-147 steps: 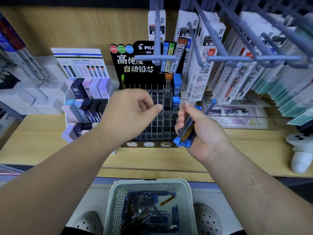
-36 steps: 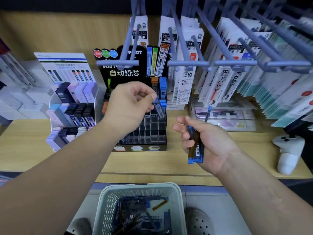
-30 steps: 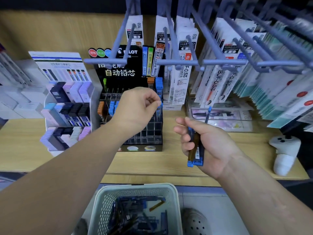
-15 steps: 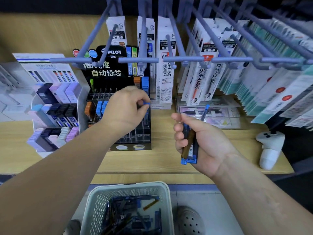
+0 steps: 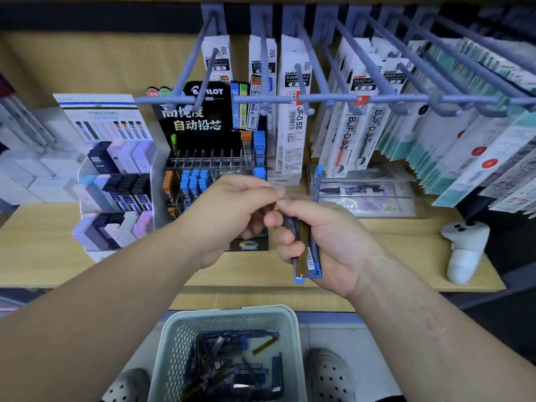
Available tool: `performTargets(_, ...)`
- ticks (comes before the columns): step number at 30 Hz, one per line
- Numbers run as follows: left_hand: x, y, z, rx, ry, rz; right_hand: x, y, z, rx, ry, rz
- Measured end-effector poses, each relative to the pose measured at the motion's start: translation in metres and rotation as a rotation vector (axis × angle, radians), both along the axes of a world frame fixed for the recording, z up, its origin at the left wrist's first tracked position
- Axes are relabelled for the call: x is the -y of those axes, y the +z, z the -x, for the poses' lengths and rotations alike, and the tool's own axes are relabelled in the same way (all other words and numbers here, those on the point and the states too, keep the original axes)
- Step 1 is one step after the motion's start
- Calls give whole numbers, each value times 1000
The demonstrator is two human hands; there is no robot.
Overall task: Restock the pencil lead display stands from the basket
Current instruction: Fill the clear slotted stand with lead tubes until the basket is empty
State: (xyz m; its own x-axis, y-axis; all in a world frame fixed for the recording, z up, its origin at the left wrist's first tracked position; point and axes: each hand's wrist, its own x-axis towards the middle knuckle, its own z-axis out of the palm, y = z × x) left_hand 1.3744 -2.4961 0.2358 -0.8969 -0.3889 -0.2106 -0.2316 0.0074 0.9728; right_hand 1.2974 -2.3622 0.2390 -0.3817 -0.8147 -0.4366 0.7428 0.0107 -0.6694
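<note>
The right hand grips a bundle of lead tubes before the Pilot display stand — the left hand curls against the bundle's top, grasp unclear. More lie in the basket below.

Basket sits below the shelf; display stand stands on it.

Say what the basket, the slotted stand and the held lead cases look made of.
Basket: pale moulded plastic, matt; its walls are a regular perforated mesh. Slotted stand: clear glossy dividers, probably acrylic, on a black base. Lead cases: likely hard plastic, tinted translucent bodies, one amber, with opaque blue ends.
</note>
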Motion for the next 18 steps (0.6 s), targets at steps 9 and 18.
performTargets(9,14,3,-40,-58,-157,-183,6,6,-28,-95,128,102)
performTargets(18,22,-1,-72,-127,-217,-261,10,6,-49,-130,232,102)
